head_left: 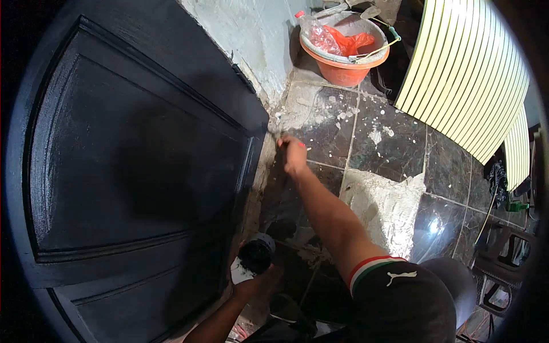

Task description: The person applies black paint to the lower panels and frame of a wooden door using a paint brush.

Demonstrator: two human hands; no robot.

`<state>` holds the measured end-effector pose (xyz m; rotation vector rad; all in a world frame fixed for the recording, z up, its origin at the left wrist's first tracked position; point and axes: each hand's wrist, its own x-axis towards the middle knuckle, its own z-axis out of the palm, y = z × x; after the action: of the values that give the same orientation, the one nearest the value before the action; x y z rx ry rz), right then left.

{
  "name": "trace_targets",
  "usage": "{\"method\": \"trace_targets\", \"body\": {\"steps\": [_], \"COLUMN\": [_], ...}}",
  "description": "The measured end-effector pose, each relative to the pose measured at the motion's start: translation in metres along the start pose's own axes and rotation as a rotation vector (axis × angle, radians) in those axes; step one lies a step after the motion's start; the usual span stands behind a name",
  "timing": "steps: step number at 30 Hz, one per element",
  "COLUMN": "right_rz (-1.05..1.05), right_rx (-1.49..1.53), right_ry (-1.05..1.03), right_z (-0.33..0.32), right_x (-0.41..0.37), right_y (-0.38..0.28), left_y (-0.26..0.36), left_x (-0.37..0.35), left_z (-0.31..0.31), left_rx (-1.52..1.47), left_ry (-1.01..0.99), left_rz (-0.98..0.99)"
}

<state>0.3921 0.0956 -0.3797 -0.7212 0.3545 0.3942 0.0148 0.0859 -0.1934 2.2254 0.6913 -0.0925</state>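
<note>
**Spill and smear risk at the door's low corner**

Head view. Your right hand point(294, 155) is at the bottom corner of the black door point(131, 160), fingers curled shut. What they pinch is too small to tell. Your left hand point(258, 284) grips a dark can point(255, 253) from below, just beside the door's edge, over the tiled floor point(394, 154). A slack grip could tip the can onto the tiles. A drifting forearm could smear the shiny panel.

White Puma cat logo point(402, 278) on the black sleeve point(394, 306)

door point(131, 171) left | can point(255, 254) at its foot | sack point(383, 206) right | bucket point(345, 54) behind sack
</note>
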Motion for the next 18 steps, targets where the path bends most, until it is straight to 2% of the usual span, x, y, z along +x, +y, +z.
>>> {"method": "trace_targets", "body": {"steps": [1, 4, 5, 7, 8, 10, 13, 16, 17, 18], "right_rz": [-0.087, 0.079, 0.154, 0.061, 0.016, 0.021, 0.043, 0.119, 0.117, 0.114], "right_rx": [-0.137, -0.679, -0.763, -0.730, -0.715, -0.323, 0.269, 0.368, 0.088, 0.045], "right_ry": [-0.073, -0.068, -0.206, -0.188, -0.177, -0.049, 0.118, 0.228, 0.074, -0.001], "right_z": [-0.015, -0.017, -0.015, -0.018, -0.017, 0.007, 0.038, 0.043, 0.022, 0.007], "right_x": [-0.003, -0.046, -0.047, -0.013, 0.004, 0.029, 0.056, 0.039, 0.031, 0.018], "right_y": [0.022, 0.013, -0.001, 0.003, 0.004, -0.016, -0.043, -0.039, -0.022, -0.004], "left_y": [0.000, 0.008, 0.009, 0.010, 0.010, 0.010, 0.009, 0.013, 0.013, 0.011], "left_x": [0.002, 0.001, 0.001, 0.002, 0.000, 0.001, -0.001, -0.001, -0.001, -0.001], "left_z": [-0.003, 0.001, 0.001, 0.002, 0.001, -0.003, 0.000, 0.001, 0.001, 0.003], "left_rx": [0.031, -0.038, -0.103, -0.235, -0.176, -0.057, -0.301, -0.322, -0.303, -0.274], "left_ry": [-0.029, 0.061, 0.053, 0.037, 0.032, 0.024, -0.018, 0.014, 0.030, 0.045], "left_rz": [0.000, 0.041, 0.031, 0.008, 0.009, 0.020, -0.055, -0.059, -0.052, -0.044]}}
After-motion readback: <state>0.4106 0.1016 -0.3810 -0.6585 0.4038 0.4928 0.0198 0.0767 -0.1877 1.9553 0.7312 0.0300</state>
